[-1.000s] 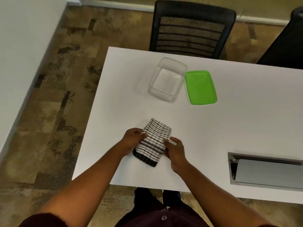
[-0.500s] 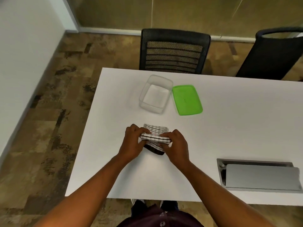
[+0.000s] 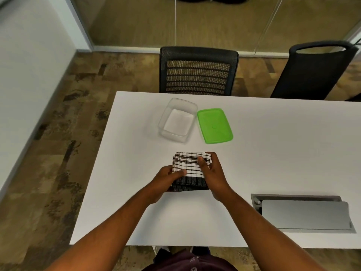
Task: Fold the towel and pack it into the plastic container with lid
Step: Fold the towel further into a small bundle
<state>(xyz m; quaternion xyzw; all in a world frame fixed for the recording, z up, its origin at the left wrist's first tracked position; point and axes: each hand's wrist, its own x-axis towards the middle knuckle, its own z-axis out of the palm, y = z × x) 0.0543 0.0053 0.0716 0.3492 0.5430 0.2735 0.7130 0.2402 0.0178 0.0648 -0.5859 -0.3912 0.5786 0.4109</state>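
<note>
The towel (image 3: 188,165), white with dark stripes and a dark lower band, is folded into a small thick square in the middle of the white table (image 3: 273,153). My left hand (image 3: 166,181) grips its left side, thumb lying on top. My right hand (image 3: 212,173) clasps its right side, fingers around the far corner. The clear plastic container (image 3: 163,122) stands open farther back. Its green lid (image 3: 214,125) lies flat on the table just to the right of it, touching or nearly touching.
A grey cable hatch (image 3: 304,214) is set into the table at the near right. Two black chairs stand behind the far edge, one (image 3: 198,73) directly behind the container, another (image 3: 316,71) at the right. The table's left edge drops to patterned carpet.
The towel went from a longer strip lying at an angle to a compact square, folded over once more. Both hands now grip its sides. The camera view tilted upward.
</note>
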